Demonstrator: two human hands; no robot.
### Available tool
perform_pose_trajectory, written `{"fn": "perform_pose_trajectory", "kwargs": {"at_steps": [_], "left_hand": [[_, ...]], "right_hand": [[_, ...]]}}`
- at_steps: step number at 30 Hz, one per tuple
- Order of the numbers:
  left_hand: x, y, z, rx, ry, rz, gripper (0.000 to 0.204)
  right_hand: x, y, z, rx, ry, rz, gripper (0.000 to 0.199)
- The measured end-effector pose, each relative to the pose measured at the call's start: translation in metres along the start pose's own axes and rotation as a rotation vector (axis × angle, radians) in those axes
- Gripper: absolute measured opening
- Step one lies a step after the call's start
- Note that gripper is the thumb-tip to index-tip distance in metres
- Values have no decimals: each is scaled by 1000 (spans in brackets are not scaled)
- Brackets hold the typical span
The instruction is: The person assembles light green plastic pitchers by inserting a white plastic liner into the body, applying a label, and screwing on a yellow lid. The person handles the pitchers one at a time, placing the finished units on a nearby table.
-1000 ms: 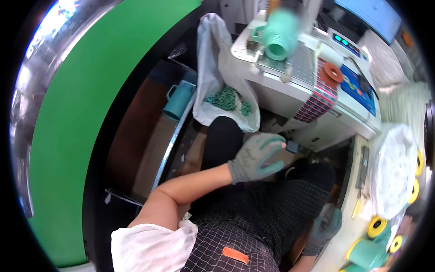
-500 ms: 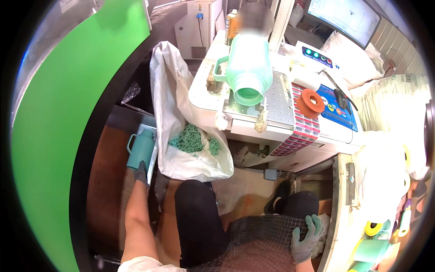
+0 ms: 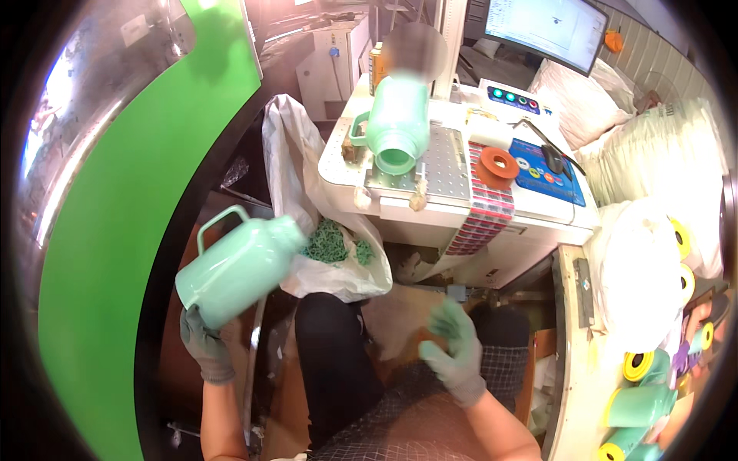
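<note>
A large mint-green plastic jug (image 3: pixel 238 269) with a loop handle and narrow neck is raised at the left, its neck tilted to the upper right. My gloved left hand (image 3: pixel 204 346) is closed on its base end from below. Over my lap my gloved right hand (image 3: pixel 455 349) is raised, slightly smeared, its thumb apart from the fingers and nothing in it. A second mint-green jug (image 3: pixel 401 123) lies on the perforated metal plate (image 3: pixel 446 165) of the white bench, its mouth toward me.
A white sack (image 3: pixel 361 280) with green plastic trimmings stands between my left hand and the bench. An orange tape roll (image 3: pixel 498 165) and label strip (image 3: pixel 480 227) lie on the bench. A curved green machine panel (image 3: pixel 100 253) borders the left. More jugs (image 3: pixel 642 403) lie at lower right.
My left hand has brought the jug up from low at the left, closer to me. My right hand has lifted off my thigh and moved left. The whole view has shifted slightly.
</note>
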State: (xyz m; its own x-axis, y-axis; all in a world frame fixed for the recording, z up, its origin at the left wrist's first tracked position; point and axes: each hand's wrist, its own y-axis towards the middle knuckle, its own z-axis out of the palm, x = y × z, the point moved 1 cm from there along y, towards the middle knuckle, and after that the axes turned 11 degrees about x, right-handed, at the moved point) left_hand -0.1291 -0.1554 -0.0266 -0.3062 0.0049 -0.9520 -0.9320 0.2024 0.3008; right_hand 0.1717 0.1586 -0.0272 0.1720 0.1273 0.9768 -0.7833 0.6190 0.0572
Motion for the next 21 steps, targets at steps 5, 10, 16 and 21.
{"fn": "perform_pose_trajectory", "kwargs": {"at_steps": [5,10,16,21], "left_hand": [[-59,-79,77,562,-389,-348,33],[-79,-106,131,758,646,380,86],[-141,-147,232,1549,207,549,110],[-145,-144,251,1700,415,500,109]], "right_hand": [[39,-24,-5,298,-281,-393,128],[39,-100,-49,107,-72,-67,111],[44,-133,-29,39,-313,-276,56],[97,-133,-51,82,-937,-309,22]]}}
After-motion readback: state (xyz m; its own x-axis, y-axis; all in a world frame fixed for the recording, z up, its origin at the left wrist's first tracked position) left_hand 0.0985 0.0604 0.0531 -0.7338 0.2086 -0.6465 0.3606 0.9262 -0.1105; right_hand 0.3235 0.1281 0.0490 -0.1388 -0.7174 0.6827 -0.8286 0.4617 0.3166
